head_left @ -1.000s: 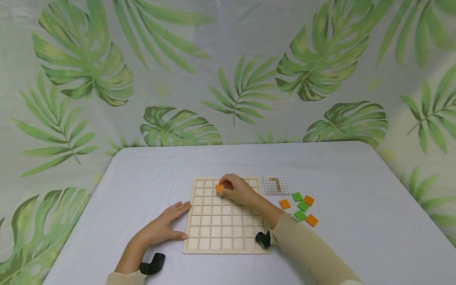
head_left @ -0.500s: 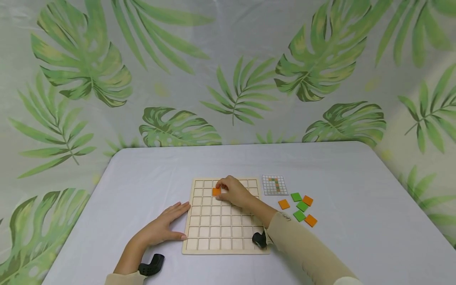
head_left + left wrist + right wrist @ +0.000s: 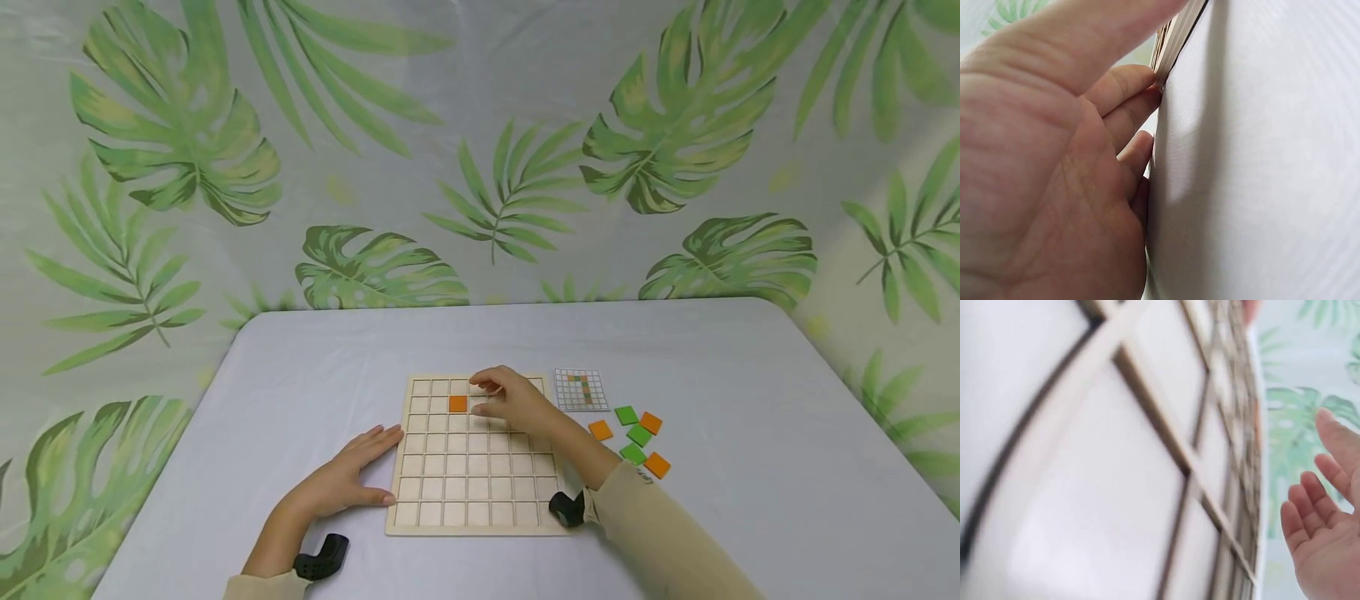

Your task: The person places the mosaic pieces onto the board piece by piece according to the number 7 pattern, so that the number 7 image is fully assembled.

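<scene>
One orange tile (image 3: 458, 404) is set in the wooden board (image 3: 456, 465), whose left edge is touched by the spread left hand (image 3: 347, 475), nothing is held by the right hand's (image 3: 517, 402) parted fingers, and six loose tiles (image 3: 639, 435) apparently remain to be placed.

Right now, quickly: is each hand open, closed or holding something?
Left hand: open, touching the edge of the wooden board.
Right hand: open, holding nothing, near the board's orange tile.
</scene>
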Demonstrator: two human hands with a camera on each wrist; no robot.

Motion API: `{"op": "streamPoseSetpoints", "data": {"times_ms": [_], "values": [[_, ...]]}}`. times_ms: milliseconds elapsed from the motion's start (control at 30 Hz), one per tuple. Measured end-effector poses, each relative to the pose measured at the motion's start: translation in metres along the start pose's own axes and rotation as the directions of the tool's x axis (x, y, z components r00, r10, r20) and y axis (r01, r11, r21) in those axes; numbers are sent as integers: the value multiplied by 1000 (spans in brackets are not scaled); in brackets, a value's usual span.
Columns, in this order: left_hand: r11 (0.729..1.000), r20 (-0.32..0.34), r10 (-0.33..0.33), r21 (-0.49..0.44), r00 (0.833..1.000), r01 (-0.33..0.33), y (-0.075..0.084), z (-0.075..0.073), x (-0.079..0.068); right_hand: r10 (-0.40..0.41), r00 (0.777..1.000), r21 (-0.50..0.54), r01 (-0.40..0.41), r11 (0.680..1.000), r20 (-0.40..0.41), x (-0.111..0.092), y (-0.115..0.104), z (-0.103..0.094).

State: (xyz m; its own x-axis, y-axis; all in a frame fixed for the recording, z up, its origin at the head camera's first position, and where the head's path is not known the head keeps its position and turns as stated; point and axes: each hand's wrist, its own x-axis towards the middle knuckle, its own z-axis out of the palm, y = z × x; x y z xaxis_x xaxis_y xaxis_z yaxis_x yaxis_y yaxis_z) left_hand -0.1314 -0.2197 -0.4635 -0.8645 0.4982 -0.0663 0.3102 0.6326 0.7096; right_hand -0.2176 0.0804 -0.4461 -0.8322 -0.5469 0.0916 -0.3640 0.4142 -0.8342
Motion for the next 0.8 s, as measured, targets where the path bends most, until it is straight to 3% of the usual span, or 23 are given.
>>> {"op": "streamPoseSetpoints", "data": {"times_ms": [167, 467, 700, 800], "values": [[1000, 2, 4, 3, 1000, -4, -1, 0, 0, -47, 998, -22, 46, 999, -41, -19, -1, -23], [1000, 11, 8, -7, 1000, -8, -1, 0, 1, -51, 984, -119, 31, 992, -172, -67, 18, -62], [1000, 4, -3, -9, 1000, 3, -1, 0, 1, 90, 982, -95, -107, 990, -168, -103, 36, -79], [1000, 3, -2, -8, 1000, 2, -2, 0, 1, 111, 980, -124, -132, 983, -163, -114, 46, -83]]}}
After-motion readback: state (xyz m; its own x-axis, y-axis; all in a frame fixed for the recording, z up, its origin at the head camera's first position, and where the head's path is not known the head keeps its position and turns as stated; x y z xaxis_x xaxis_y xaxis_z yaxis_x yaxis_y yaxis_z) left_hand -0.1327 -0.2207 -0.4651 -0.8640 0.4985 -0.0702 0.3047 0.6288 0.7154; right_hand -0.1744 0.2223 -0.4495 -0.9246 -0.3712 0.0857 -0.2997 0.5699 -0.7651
